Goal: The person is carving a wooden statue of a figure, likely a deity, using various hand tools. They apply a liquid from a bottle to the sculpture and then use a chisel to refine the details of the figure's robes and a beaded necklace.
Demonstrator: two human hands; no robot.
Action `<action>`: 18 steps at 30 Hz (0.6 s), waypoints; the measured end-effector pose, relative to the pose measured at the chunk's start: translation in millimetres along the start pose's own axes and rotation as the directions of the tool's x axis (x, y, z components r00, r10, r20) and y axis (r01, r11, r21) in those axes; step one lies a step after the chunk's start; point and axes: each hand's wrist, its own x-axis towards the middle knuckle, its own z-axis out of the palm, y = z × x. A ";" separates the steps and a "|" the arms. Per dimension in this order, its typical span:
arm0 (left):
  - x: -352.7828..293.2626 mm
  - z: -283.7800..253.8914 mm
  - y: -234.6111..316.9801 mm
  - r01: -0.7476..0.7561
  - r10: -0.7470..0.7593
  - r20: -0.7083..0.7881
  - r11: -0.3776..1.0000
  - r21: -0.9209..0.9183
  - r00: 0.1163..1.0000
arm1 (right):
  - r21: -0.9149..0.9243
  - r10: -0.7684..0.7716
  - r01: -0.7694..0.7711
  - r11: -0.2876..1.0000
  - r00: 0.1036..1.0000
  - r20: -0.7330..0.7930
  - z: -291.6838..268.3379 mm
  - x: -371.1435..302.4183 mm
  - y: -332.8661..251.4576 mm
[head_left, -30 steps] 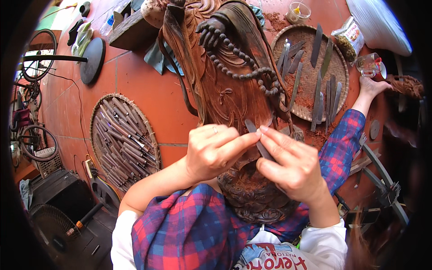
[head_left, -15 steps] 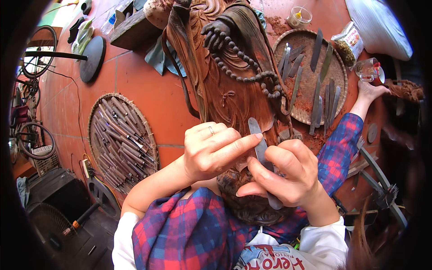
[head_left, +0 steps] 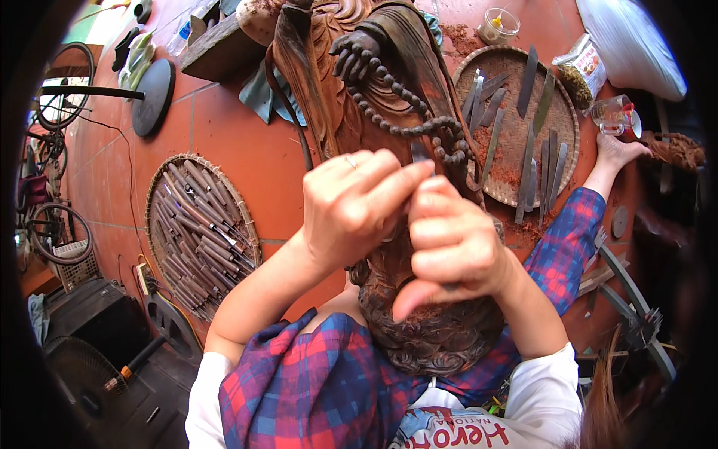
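A carved wooden statue of a robed figure lies lengthwise before me, its curly carved end between my legs. My right hand is closed round a flat metal file, thumb pointing back toward me. My left hand is closed at the file's far part, fingers pressed on it. Only the dark tip shows beyond my fingers, close to the carved bead string. Both hands hide most of the file and the wood beneath it.
At left a round woven basket holds many wooden-handled carving tools. Another woven tray at upper right carries several flat files and reddish dust. A fan, a black disc and a glass mug stand around on the tiled floor.
Both hands have slid forward along the statue with the file, away from my body. More of the curly carved end now shows, and most of the file is covered by my fingers.
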 end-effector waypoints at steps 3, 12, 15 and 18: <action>-4.9 0.3 -0.1 -0.001 0.000 0.022 0.999 0.037 1.000 | 0.032 0.047 -0.049 0.998 0.998 0.040 0.8 -3.0 1.6; -2.1 -4.5 1.8 -0.027 0.028 0.058 1.000 -0.012 0.998 | 0.105 0.059 -0.058 0.993 0.998 -0.003 3.4 -6.2 -10.8; -27.0 -10.9 25.1 0.039 -0.035 0.134 0.999 -0.026 0.990 | 0.174 0.097 -0.103 0.979 0.994 0.044 15.0 -25.2 -22.7; -26.4 -15.8 27.2 0.012 -0.002 0.159 0.998 -0.059 0.987 | 0.281 0.102 -0.109 0.954 0.994 0.039 9.7 -24.7 -29.3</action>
